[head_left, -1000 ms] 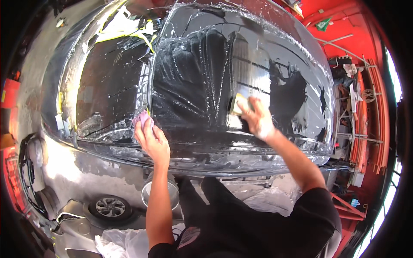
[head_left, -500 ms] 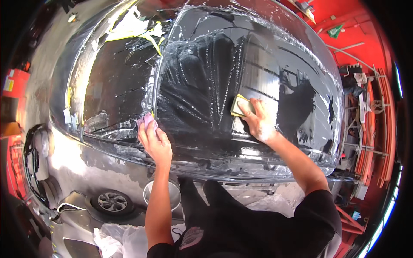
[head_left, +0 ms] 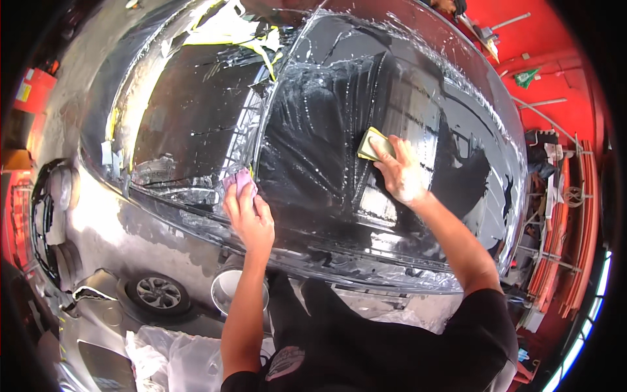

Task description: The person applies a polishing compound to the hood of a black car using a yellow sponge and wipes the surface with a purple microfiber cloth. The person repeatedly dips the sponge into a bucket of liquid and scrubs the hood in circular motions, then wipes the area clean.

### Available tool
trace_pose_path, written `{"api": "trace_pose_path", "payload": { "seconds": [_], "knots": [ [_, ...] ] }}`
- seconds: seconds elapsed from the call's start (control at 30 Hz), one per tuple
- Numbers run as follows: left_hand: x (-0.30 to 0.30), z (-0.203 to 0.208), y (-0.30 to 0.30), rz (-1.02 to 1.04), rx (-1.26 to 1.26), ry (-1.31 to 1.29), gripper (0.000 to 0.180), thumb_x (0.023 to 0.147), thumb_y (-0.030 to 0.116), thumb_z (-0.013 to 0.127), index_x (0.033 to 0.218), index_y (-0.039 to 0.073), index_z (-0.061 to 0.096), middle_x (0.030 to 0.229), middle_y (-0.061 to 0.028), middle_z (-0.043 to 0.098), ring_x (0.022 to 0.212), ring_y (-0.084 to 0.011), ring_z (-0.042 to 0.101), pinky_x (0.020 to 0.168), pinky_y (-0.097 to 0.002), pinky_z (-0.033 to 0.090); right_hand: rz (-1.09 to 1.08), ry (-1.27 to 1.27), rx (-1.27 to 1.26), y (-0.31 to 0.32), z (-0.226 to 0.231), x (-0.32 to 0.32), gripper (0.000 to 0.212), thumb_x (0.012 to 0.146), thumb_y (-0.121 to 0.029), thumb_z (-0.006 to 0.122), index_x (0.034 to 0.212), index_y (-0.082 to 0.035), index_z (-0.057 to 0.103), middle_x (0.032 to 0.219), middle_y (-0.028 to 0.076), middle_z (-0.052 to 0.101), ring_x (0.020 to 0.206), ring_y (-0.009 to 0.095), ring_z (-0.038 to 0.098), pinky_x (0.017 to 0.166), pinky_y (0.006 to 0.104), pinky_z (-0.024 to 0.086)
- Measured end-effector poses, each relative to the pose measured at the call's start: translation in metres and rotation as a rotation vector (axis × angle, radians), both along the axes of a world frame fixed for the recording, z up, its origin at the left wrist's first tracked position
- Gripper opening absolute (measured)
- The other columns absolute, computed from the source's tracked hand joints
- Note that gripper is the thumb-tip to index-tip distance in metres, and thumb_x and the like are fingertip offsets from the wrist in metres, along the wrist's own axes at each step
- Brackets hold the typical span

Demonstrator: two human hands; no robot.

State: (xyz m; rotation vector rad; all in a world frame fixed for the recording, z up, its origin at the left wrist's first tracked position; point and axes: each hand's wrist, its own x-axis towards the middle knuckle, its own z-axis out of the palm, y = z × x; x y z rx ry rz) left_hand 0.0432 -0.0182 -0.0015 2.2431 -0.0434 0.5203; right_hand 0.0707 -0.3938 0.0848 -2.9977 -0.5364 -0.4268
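Note:
My right hand (head_left: 400,173) presses a pale sanding block (head_left: 375,144) with yellow edging onto the wet dark car roof (head_left: 307,176). The fingers lie across the block's top. Bunched in the closed fingers of my left hand (head_left: 249,219) is a pink-purple cloth or sponge (head_left: 239,185); which of the two, I cannot tell. It touches the car along the seam between the roof and the glossy dark glass (head_left: 196,108) to the left. Whitish suds and streaks cover parts of the roof, and water drops run in lines across its middle.
White masking paper with yellow tape (head_left: 228,29) sticks to the glass's far side. Below my left arm stand a bucket (head_left: 230,294), a car wheel (head_left: 159,294) and crumpled clear plastic sheeting (head_left: 189,356). A rack with long orange pipes (head_left: 575,235) lines the right side.
The view has shifted, so the car sits further right in it. The sanding block has turned slightly on the roof. Both hands keep hold of what they had.

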Motion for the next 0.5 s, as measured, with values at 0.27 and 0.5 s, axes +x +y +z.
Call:
{"api": "trace_pose_path", "payload": {
  "seconds": [0.27, 0.5],
  "knots": [
    [0.002, 0.001, -0.007, -0.053, -0.035, 0.003, 0.033, 0.093, 0.001, 0.07, 0.126, -0.003, 0.071, 0.14, -0.0262, 0.059, 0.129, -0.0482, 0.055, 0.109, -0.0572, 0.046, -0.481, -0.11, -0.191, -0.095, -0.023, 0.237, 0.045, 0.102, -0.026, 0.067, 0.147, -0.02, 0.061, 0.117, 0.021, 0.067, 0.109, 0.042, 0.066, 0.089, 0.0557, 0.057],
    [0.001, -0.003, 0.0, 0.012, 0.004, -0.04, 0.035, 0.089, -0.002, 0.072, 0.124, -0.001, 0.072, 0.137, -0.0234, 0.061, 0.129, -0.0477, 0.056, 0.109, -0.0591, 0.047, 0.071, 0.101, 0.07, 0.051, -0.007, 0.002, 0.073, 0.089, -0.015, 0.077, 0.159, -0.028, 0.057, 0.126, 0.022, 0.058, 0.108, 0.042, 0.058, 0.085, 0.0533, 0.051]
  ]
}}
